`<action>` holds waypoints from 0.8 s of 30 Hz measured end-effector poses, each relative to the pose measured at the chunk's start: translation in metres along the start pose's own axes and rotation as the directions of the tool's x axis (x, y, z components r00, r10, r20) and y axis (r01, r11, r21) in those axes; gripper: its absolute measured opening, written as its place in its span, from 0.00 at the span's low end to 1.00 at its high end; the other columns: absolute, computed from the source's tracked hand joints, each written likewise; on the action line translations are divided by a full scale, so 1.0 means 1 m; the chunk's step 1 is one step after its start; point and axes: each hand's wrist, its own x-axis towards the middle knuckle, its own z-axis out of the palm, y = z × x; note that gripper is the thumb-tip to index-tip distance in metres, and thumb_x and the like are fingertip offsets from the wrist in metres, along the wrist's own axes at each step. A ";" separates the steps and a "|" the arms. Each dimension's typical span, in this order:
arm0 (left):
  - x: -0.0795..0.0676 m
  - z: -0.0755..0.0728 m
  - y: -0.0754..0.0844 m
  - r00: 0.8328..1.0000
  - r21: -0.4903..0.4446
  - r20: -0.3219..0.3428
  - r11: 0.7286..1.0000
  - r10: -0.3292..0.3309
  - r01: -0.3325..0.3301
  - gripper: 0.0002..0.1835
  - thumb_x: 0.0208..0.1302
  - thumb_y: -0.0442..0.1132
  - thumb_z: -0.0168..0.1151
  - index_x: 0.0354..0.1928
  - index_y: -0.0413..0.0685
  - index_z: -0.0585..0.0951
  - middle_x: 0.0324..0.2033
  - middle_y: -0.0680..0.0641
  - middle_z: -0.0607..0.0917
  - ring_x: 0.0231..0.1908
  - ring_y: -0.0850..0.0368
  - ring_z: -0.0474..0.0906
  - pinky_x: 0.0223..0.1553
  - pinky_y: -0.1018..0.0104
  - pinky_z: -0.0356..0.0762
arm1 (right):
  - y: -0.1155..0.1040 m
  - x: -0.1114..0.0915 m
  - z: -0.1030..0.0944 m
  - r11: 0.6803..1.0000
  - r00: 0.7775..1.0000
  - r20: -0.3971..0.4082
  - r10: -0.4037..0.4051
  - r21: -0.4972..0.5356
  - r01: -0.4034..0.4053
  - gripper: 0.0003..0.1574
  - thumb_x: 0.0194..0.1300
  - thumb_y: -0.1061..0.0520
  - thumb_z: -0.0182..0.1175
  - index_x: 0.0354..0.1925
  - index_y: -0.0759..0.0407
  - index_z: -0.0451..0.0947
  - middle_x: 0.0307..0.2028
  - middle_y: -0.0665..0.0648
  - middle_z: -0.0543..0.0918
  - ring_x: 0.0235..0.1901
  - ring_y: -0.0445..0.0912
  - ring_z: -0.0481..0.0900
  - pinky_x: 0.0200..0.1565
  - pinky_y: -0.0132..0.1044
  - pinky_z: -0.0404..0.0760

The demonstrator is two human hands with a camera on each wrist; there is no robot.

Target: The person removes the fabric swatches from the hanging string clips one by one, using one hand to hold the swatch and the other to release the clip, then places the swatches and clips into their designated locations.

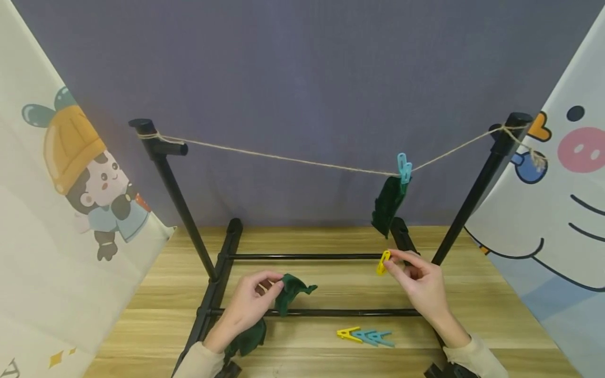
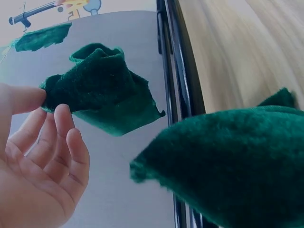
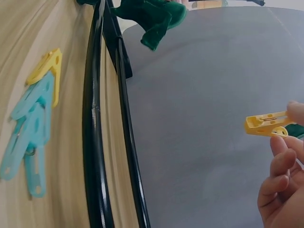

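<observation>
Between thumb and fingertips my left hand (image 1: 252,296) pinches a small dark green velvet cloth (image 1: 289,294), which droops above the frame's front crossbar. In the left wrist view that cloth (image 2: 99,90) is bunched at the pinched corner. My right hand (image 1: 423,283) pinches a yellow clothespin (image 1: 383,262) by one end, below the string. Another green cloth (image 1: 388,206) hangs from the string (image 1: 283,157) near its right side, held by a light blue clothespin (image 1: 404,169). More green cloth (image 1: 250,337) lies beneath my left forearm, partly hidden.
A yellow clothespin (image 1: 348,334) and some blue clothespins (image 1: 373,337) lie in a row on the wooden table (image 1: 302,362). The string is tied between two black posts (image 1: 181,210) of a frame with two crossbars (image 1: 307,256). A grey backdrop stands behind.
</observation>
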 end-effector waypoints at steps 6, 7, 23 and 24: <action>-0.007 -0.003 -0.006 0.999 -0.005 0.024 1.000 0.029 -0.029 0.08 0.76 0.41 0.66 0.51 0.49 0.89 0.46 0.50 0.91 0.40 0.65 0.81 0.40 0.69 0.82 | 0.004 -0.006 -0.003 0.999 0.999 0.003 0.036 -0.001 -0.036 0.19 0.60 0.77 0.71 0.50 0.70 0.88 0.35 0.44 0.89 0.13 0.35 0.62 0.13 0.35 0.58; -0.007 -0.004 -0.007 0.999 -0.008 0.027 0.999 0.036 -0.036 0.08 0.76 0.41 0.66 0.51 0.49 0.89 0.46 0.50 0.91 0.40 0.65 0.81 0.40 0.69 0.82 | 0.004 -0.007 -0.003 0.999 0.999 0.001 0.041 -0.003 -0.041 0.19 0.60 0.77 0.71 0.50 0.70 0.88 0.34 0.44 0.89 0.13 0.35 0.61 0.13 0.35 0.58; -0.018 -0.014 -0.021 0.996 0.038 0.083 0.999 0.013 -0.016 0.07 0.76 0.39 0.65 0.49 0.52 0.89 0.41 0.55 0.90 0.37 0.67 0.81 0.39 0.69 0.83 | 0.014 -0.025 -0.012 0.990 0.993 0.000 0.117 -0.085 -0.117 0.18 0.60 0.76 0.71 0.48 0.68 0.89 0.34 0.36 0.87 0.11 0.37 0.59 0.12 0.33 0.58; -0.019 -0.015 -0.022 0.996 0.044 0.085 0.999 0.011 -0.015 0.06 0.76 0.39 0.65 0.49 0.52 0.89 0.41 0.55 0.90 0.36 0.67 0.81 0.38 0.69 0.83 | 0.015 -0.026 -0.013 0.989 0.993 0.001 0.119 -0.084 -0.119 0.17 0.60 0.76 0.71 0.48 0.68 0.89 0.33 0.36 0.87 0.11 0.36 0.59 0.12 0.33 0.58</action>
